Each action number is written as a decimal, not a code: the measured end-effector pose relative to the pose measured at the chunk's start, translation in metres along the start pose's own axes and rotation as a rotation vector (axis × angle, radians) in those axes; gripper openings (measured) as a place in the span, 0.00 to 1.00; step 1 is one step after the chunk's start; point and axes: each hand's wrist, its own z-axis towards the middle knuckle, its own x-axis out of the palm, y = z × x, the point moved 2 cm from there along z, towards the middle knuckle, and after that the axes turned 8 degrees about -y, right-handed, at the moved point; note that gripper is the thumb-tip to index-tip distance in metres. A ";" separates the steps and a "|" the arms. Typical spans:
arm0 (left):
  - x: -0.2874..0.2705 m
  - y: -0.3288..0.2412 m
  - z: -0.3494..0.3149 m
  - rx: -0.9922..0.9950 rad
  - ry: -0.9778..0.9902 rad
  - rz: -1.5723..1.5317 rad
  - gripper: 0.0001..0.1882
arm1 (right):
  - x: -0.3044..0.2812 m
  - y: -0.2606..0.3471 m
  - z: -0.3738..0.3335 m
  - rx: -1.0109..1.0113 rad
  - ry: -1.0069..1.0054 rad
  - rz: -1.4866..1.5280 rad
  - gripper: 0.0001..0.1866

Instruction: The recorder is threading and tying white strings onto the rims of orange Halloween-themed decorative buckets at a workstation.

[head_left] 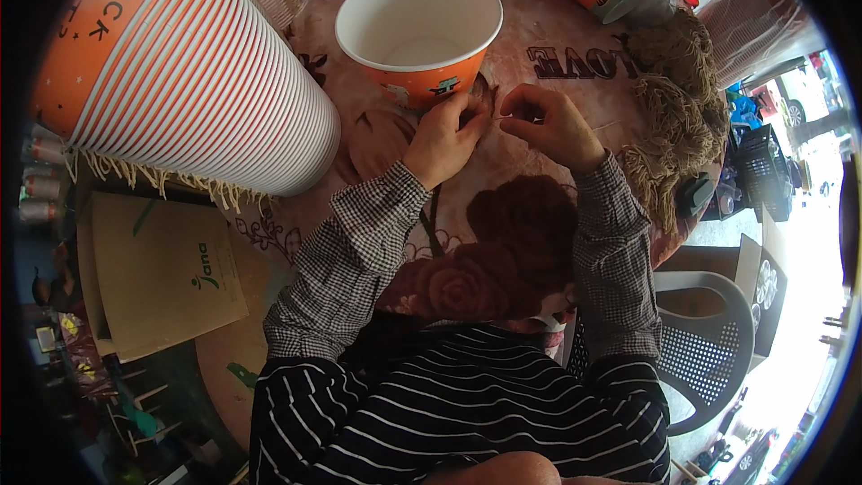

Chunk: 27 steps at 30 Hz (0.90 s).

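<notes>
Orange bucket [420, 43], head view, mouth upward on the patterned surface [507, 157], bucket stack [211, 81] to its left! Left hand [447, 136] right at its base, right hand [549, 128] just beside, fingertips bunched; whether either grip grasps anything, can't tell!

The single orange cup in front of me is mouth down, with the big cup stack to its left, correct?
No, the single orange cup is mouth up: the head view shows its white inside. The big cup stack is indeed to its left.
</notes>
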 end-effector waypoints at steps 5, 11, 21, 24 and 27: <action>0.002 -0.005 -0.003 0.071 -0.012 0.059 0.10 | -0.001 0.001 0.000 -0.052 -0.042 -0.022 0.06; 0.004 -0.008 -0.003 0.219 -0.076 0.140 0.09 | -0.002 0.003 0.000 -0.004 -0.082 -0.028 0.06; 0.000 -0.018 -0.003 0.226 -0.057 0.131 0.07 | -0.005 0.006 -0.002 -0.006 -0.088 -0.031 0.07; 0.000 -0.021 -0.004 0.307 -0.119 0.141 0.07 | -0.006 0.005 -0.002 0.018 -0.057 -0.037 0.07; -0.001 -0.020 -0.003 0.264 -0.107 0.115 0.07 | -0.007 0.011 -0.004 0.052 -0.027 0.003 0.06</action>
